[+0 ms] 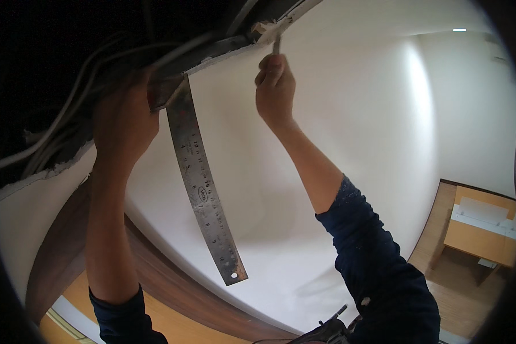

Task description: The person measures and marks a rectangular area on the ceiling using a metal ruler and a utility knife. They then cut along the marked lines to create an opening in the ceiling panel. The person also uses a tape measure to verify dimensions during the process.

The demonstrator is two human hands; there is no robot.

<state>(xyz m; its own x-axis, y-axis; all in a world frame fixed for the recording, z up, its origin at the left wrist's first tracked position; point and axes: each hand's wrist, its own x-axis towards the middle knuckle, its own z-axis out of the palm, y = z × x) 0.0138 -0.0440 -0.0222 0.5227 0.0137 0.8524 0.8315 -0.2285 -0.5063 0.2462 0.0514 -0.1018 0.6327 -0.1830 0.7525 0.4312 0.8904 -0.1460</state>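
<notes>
My left hand (123, 123) reaches up into the dark opening and grips the dark stock of a try square (203, 192). Its fingertips are lost in shadow. From there the square's grey, worn steel blade, with graduations and a hole at the end, slants down across the white panel. To its right, my right hand (276, 86) is closed around a short slim tool (277, 45), pointed up at the ragged cut edge (264, 37) of the panel. Whether the tool is a pencil or a blade I cannot tell.
Loose cables (83, 86) hang in the dark opening at upper left. A curved brown wooden panel (155, 258) runs below the white surface. Far below at right stands a wooden desk (481, 235). Part of a black object (327, 332) shows at the bottom edge.
</notes>
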